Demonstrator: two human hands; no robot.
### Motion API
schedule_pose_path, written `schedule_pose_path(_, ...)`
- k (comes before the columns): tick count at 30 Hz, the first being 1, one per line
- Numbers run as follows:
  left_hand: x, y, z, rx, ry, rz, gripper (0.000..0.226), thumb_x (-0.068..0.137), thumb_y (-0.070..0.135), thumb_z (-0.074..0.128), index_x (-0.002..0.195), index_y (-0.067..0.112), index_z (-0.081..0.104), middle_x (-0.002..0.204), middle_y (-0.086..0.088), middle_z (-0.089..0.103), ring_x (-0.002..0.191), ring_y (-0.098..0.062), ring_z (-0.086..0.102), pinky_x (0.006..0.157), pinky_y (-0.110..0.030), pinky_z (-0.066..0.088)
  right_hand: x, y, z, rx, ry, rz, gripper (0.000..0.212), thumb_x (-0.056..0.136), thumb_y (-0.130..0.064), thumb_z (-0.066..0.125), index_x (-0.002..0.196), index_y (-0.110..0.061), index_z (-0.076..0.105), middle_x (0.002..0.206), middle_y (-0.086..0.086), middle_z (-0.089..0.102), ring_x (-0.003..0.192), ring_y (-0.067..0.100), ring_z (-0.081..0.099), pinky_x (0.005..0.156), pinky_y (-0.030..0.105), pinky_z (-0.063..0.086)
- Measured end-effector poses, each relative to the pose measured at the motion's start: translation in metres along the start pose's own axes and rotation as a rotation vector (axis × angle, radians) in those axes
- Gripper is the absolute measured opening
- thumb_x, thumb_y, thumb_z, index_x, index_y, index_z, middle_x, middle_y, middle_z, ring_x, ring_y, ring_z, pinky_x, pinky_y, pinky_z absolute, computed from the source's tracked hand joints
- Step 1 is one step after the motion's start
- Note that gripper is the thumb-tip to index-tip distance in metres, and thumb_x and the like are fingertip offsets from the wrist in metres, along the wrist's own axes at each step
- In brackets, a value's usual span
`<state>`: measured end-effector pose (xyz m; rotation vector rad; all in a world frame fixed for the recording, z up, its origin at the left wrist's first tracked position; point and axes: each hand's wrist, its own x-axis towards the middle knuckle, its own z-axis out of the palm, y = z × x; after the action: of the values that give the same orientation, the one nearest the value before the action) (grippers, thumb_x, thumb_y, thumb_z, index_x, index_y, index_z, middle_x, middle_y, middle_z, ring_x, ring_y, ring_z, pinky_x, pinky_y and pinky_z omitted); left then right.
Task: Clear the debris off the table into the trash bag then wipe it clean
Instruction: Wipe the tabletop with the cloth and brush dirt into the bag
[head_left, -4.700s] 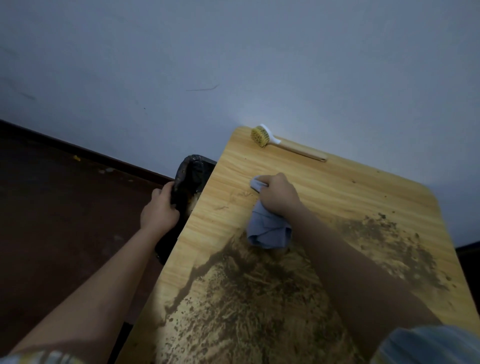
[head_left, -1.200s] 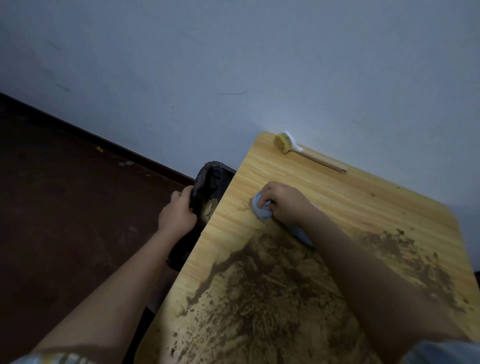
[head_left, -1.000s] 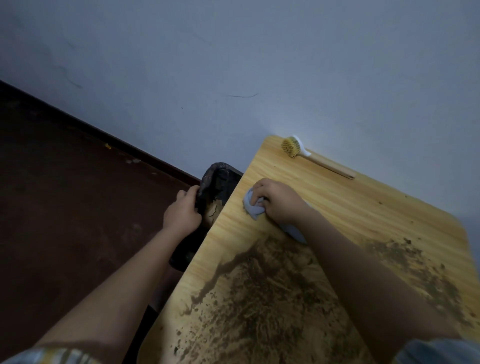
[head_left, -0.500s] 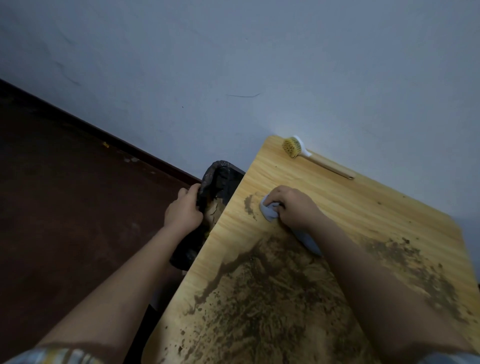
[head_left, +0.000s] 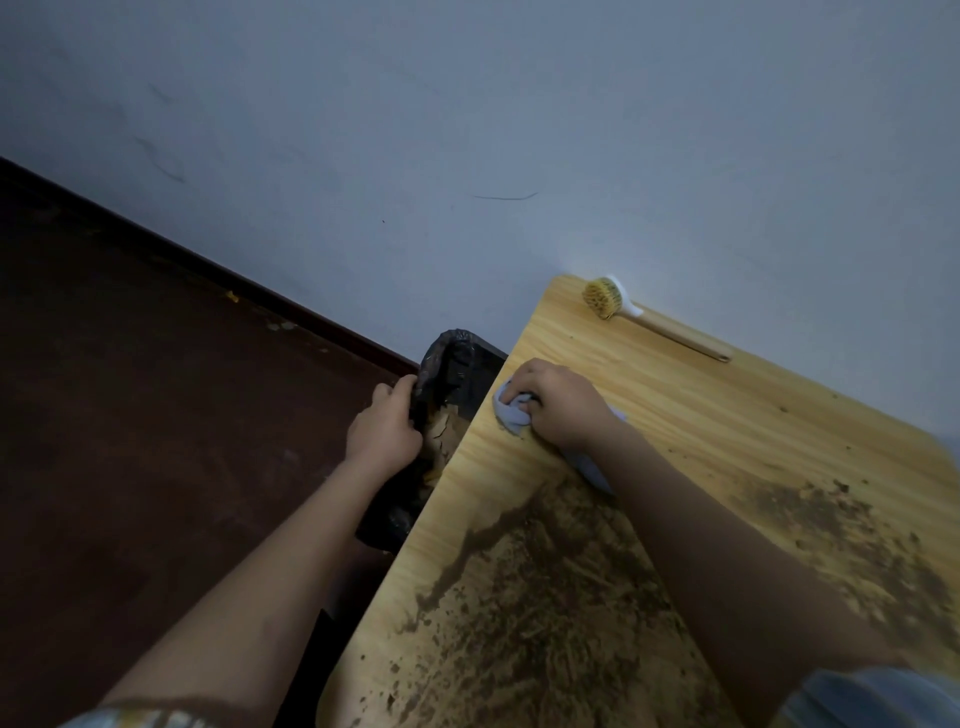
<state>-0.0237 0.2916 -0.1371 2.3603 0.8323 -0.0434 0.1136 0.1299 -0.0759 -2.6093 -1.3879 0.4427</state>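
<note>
At table edge (head_left: 470, 457), right hand (head_left: 563, 405) on cloth (head_left: 511, 415)

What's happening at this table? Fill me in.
A person is clearing dirt off a wooden table. The right hand grips a blue cloth at the table's left edge, beside a black trash bag the left hand holds open. Brown debris covers the near half; a scrub brush lies at the far edge.
</note>
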Motion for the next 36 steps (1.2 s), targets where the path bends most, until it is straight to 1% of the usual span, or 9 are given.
schedule_pose_path(7, -0.002, -0.002, -0.001, 0.002, -0.006, 0.003, 0.059, 0.088, 0.005, 0.047, 0.142, 0.023, 0.031, 0.126, -0.014, 0.041, 0.098, -0.042, 0.055, 0.072, -0.037, 0.041, 0.014, -0.017, 0.002, 0.001, 0.011, -0.023, 0.042, 0.087, 0.007, 0.043, 0.106, -0.017, 0.071, 0.122, 0.002, 0.056, 0.103, 0.027, 0.054, 0.081, 0.045, 0.049)
schedule_pose_path(11, -0.003, -0.001, -0.002, 0.005, -0.014, 0.000, 0.058, 0.089, 0.007, 0.047, 0.141, 0.024, 0.031, 0.126, -0.013, 0.040, 0.099, -0.042, 0.055, 0.071, -0.036, 0.039, 0.022, -0.028, -0.004, -0.004, -0.014, -0.065, 0.042, 0.087, 0.008, 0.043, 0.108, -0.016, 0.071, 0.124, 0.001, 0.055, 0.103, 0.025, 0.056, 0.081, 0.045, 0.049)
schedule_pose_path(14, -0.004, -0.002, -0.001, -0.001, -0.021, -0.005, 0.056, 0.089, 0.007, 0.046, 0.140, 0.025, 0.032, 0.125, -0.013, 0.041, 0.098, -0.042, 0.055, 0.071, -0.037, 0.039, 0.020, -0.026, -0.016, 0.028, 0.021, -0.105, 0.040, 0.084, 0.008, 0.046, 0.102, -0.015, 0.073, 0.117, 0.003, 0.060, 0.101, 0.025, 0.056, 0.080, 0.043, 0.049)
schedule_pose_path(16, -0.003, -0.003, -0.001, 0.002, -0.019, -0.009, 0.057, 0.088, 0.007, 0.047, 0.140, 0.026, 0.032, 0.125, -0.012, 0.041, 0.097, -0.042, 0.055, 0.070, -0.036, 0.038, 0.015, -0.018, -0.025, 0.041, 0.060, -0.118, 0.038, 0.082, 0.007, 0.048, 0.099, -0.015, 0.074, 0.113, 0.003, 0.062, 0.101, 0.023, 0.056, 0.078, 0.039, 0.049)
schedule_pose_path(19, -0.002, -0.005, -0.001, -0.013, -0.029, 0.000, 0.056, 0.089, 0.007, 0.047, 0.140, 0.025, 0.032, 0.125, -0.012, 0.041, 0.096, -0.041, 0.055, 0.069, -0.036, 0.038, 0.002, -0.002, -0.032, -0.003, 0.010, -0.102, 0.039, 0.083, 0.004, 0.049, 0.102, -0.021, 0.072, 0.118, -0.003, 0.058, 0.105, 0.016, 0.053, 0.079, 0.031, 0.045)
schedule_pose_path(24, -0.004, -0.002, -0.002, -0.005, -0.020, -0.006, 0.057, 0.087, 0.007, 0.047, 0.140, 0.025, 0.032, 0.127, -0.012, 0.041, 0.099, -0.042, 0.055, 0.076, -0.040, 0.043, -0.021, 0.016, -0.020, -0.091, -0.150, -0.045, 0.034, 0.088, 0.002, 0.051, 0.105, -0.020, 0.071, 0.122, -0.002, 0.056, 0.107, 0.020, 0.054, 0.086, 0.042, 0.048)
schedule_pose_path(28, -0.006, -0.001, -0.001, 0.001, -0.021, -0.014, 0.057, 0.088, 0.007, 0.047, 0.140, 0.025, 0.031, 0.130, -0.012, 0.039, 0.102, -0.043, 0.054, 0.078, -0.041, 0.042, -0.024, 0.016, -0.004, -0.018, -0.098, -0.005, 0.034, 0.088, 0.003, 0.051, 0.106, -0.019, 0.070, 0.123, 0.001, 0.052, 0.110, 0.021, 0.050, 0.086, 0.039, 0.046)
schedule_pose_path(32, -0.008, 0.001, -0.001, 0.008, -0.024, -0.017, 0.059, 0.089, 0.006, 0.046, 0.142, 0.026, 0.030, 0.131, -0.012, 0.039, 0.103, -0.042, 0.054, 0.079, -0.041, 0.042, -0.013, 0.004, 0.000, -0.004, -0.086, -0.057, 0.035, 0.086, 0.005, 0.051, 0.103, -0.019, 0.070, 0.121, 0.000, 0.053, 0.109, 0.022, 0.051, 0.085, 0.041, 0.047)
schedule_pose_path(36, -0.010, 0.000, -0.003, 0.011, -0.017, -0.022, 0.059, 0.089, 0.006, 0.046, 0.143, 0.025, 0.029, 0.131, -0.012, 0.039, 0.102, -0.043, 0.054, 0.075, -0.038, 0.040, 0.003, -0.020, 0.002, -0.023, -0.084, -0.106, 0.034, 0.085, 0.003, 0.053, 0.101, -0.021, 0.071, 0.117, -0.001, 0.054, 0.106, 0.020, 0.052, 0.083, 0.044, 0.048)
